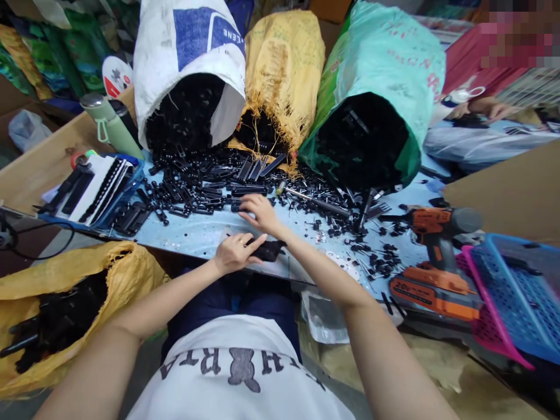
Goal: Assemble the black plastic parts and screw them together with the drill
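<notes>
Black plastic, a small flat part [268, 249], is lying at the near edge of the pale blue surface [205, 233], the left hand [236, 252] pinching it with fingers narrowed. The right hand [259, 212] is reaching, fingers spread wide, into the scattered heap of black plastic strips [210, 184]. An orange cordless drill [433, 256] is resting well apart.

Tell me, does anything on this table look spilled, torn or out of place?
Yes. Black parts have spilled from the tipped sacks across the table. The yellow sack has a frayed, torn mouth. The left hand presses a black piece; the right hand reaches into the spill.
</notes>
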Demonstrator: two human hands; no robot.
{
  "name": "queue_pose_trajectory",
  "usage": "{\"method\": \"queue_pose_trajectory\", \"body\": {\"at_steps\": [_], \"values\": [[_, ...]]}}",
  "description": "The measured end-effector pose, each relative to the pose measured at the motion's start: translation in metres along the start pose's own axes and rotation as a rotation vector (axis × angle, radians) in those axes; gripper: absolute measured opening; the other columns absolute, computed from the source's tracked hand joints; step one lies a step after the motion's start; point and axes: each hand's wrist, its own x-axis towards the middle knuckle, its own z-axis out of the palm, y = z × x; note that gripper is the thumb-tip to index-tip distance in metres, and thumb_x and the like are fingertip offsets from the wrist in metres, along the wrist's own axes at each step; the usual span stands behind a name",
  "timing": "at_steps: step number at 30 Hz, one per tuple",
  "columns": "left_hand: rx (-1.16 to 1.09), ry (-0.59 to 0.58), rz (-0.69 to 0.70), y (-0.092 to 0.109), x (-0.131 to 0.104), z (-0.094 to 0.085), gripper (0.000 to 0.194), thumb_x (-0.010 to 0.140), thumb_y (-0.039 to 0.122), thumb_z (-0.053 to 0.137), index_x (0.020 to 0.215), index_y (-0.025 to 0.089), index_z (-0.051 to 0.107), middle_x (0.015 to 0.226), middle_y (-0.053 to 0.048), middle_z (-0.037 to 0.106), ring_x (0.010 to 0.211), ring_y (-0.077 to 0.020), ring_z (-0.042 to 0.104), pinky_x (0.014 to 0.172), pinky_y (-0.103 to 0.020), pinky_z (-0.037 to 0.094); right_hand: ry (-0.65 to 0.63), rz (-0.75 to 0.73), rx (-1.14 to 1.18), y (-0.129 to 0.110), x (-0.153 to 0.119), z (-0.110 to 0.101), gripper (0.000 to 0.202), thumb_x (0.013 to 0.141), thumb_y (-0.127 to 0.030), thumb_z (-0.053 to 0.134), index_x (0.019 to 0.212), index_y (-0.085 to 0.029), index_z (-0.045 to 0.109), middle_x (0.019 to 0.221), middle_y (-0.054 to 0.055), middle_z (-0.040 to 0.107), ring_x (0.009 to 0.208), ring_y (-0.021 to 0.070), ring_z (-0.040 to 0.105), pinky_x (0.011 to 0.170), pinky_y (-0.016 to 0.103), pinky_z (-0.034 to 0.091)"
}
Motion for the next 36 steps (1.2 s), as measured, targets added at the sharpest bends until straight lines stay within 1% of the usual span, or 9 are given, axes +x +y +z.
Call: {"method": "queue_pose_trajectory", "body": {"at_steps": [4, 10, 13, 19, 22, 24, 27, 30, 36], "values": [[0.112, -0.267, 0.112, -0.014, 0.021, 0.011, 0.059, 0.082, 0.060, 0.044, 0.129, 0.023, 0.048, 0.094, -0.011, 0.063, 0.083, -0.0214, 0.060, 0.071, -0.030, 0.043, -0.017, 0.107, -0.128, 0.052, 0.039, -0.004, 0.072, 0.077, -0.067, 0.049, 0.121, -0.010, 0.052, 0.119, 0.017, 0.052, 0.108, 0.0281, 0.044, 0.097, 0.043, 0.027], [0.128, -0.263, 0.140, -0.004, 0.011, 0.003, 0.034, 0.090, 0.020, 0.044, 0.123, 0.020, 0.049, 0.109, -0.011, 0.060, 0.103, -0.0223, 0.052, 0.087, -0.038, 0.037, -0.084, 0.281, -0.379, 0.069, 0.013, 0.008, 0.077, 0.076, -0.077, 0.034, 0.115, -0.014, 0.055, 0.104, 0.016, 0.056, 0.094, 0.0294, 0.046, 0.081, 0.039, 0.029], [0.119, -0.263, 0.074, -0.013, 0.023, 0.011, 0.034, 0.091, 0.016, 0.037, 0.122, 0.022, 0.050, 0.108, -0.010, 0.060, 0.098, -0.0215, 0.053, 0.082, -0.039, 0.037, -0.071, 0.289, -0.398, 0.076, 0.015, 0.008, 0.073, 0.079, -0.074, 0.030, 0.113, -0.014, 0.056, 0.105, 0.016, 0.055, 0.095, 0.0292, 0.044, 0.082, 0.039, 0.027], [0.133, -0.226, -0.093, -0.043, 0.076, 0.034, 0.035, 0.090, 0.018, 0.042, 0.124, 0.019, 0.049, 0.109, -0.011, 0.058, 0.101, -0.0232, 0.051, 0.082, -0.038, 0.036, 0.009, 0.294, -0.453, 0.110, 0.059, -0.018, 0.040, 0.095, -0.037, 0.028, 0.119, -0.014, 0.051, 0.116, 0.016, 0.053, 0.104, 0.0283, 0.041, 0.082, 0.038, 0.027], [0.123, -0.126, -0.234, -0.054, 0.072, 0.022, 0.036, 0.089, 0.023, 0.045, 0.124, 0.016, 0.048, 0.115, -0.012, 0.057, 0.108, -0.0240, 0.048, 0.088, -0.039, 0.035, -0.106, 0.272, -0.561, 0.131, 0.079, -0.033, 0.034, 0.090, -0.011, 0.031, 0.117, -0.009, 0.051, 0.121, 0.019, 0.051, 0.109, 0.0281, 0.040, 0.084, 0.039, 0.026], [0.151, -0.060, -0.403, -0.065, 0.059, 0.008, 0.032, 0.088, 0.019, 0.043, 0.119, 0.015, 0.051, 0.116, -0.012, 0.056, 0.107, -0.0244, 0.048, 0.087, -0.038, 0.037, -0.179, 0.230, -0.571, 0.140, 0.090, -0.037, 0.032, 0.085, -0.007, 0.038, 0.113, -0.008, 0.053, 0.122, 0.018, 0.051, 0.111, 0.0265, 0.041, 0.086, 0.038, 0.026], [0.231, -0.064, -0.603, -0.090, 0.041, -0.012, 0.028, 0.084, 0.015, 0.045, 0.109, 0.013, 0.056, 0.113, -0.014, 0.056, 0.104, -0.0271, 0.048, 0.082, -0.038, 0.039, -0.222, 0.186, -0.551, 0.141, 0.098, -0.034, 0.032, 0.077, -0.011, 0.053, 0.109, -0.009, 0.054, 0.116, 0.016, 0.056, 0.106, 0.0241, 0.046, 0.083, 0.033, 0.028], [0.253, -0.165, -0.624, -0.115, 0.035, -0.021, 0.022, 0.085, 0.017, 0.045, 0.103, 0.014, 0.057, 0.109, -0.013, 0.057, 0.104, -0.0273, 0.048, 0.083, -0.038, 0.040, -0.233, 0.205, -0.563, 0.130, 0.093, -0.034, 0.035, 0.075, -0.012, 0.056, 0.109, -0.008, 0.052, 0.106, 0.017, 0.060, 0.096, 0.0242, 0.051, 0.079, 0.033, 0.029], [0.178, -0.235, -0.578, -0.132, 0.036, -0.011, 0.017, 0.088, 0.022, 0.048, 0.100, 0.012, 0.055, 0.108, -0.014, 0.058, 0.108, -0.0257, 0.048, 0.086, -0.036, 0.040, -0.021, 0.533, -0.683, 0.114, 0.050, -0.076, 0.039, 0.089, -0.039, 0.046, 0.109, -0.005, 0.047, 0.098, 0.023, 0.060, 0.098, 0.0330, 0.049, 0.080, 0.041, 0.027]]}}
